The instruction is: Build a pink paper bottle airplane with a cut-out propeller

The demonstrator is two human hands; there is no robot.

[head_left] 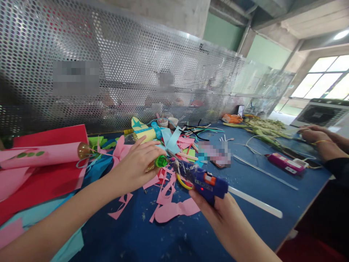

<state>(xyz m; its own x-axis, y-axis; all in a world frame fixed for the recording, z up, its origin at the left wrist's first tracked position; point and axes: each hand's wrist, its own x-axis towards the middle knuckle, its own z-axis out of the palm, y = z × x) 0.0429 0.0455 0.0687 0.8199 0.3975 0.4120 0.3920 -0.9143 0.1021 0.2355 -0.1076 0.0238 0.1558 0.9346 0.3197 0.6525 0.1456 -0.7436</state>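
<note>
Glue gun (200, 177): in right hand (225, 213), fingers clamped round it, tip just beside green cap (161, 161). Cap: left hand (141, 160), fingers closed on it. Possible faults: slip, burned fingers; drip, stuck pink scraps (169, 212).

The bare left forearm (89, 196) extends from the lower left, and the left hand (139, 160) has its back upward, with fingers bent. The bare right forearm (249, 234) extends from the lower right; the right hand (219, 209) is curled in a grip.
</note>
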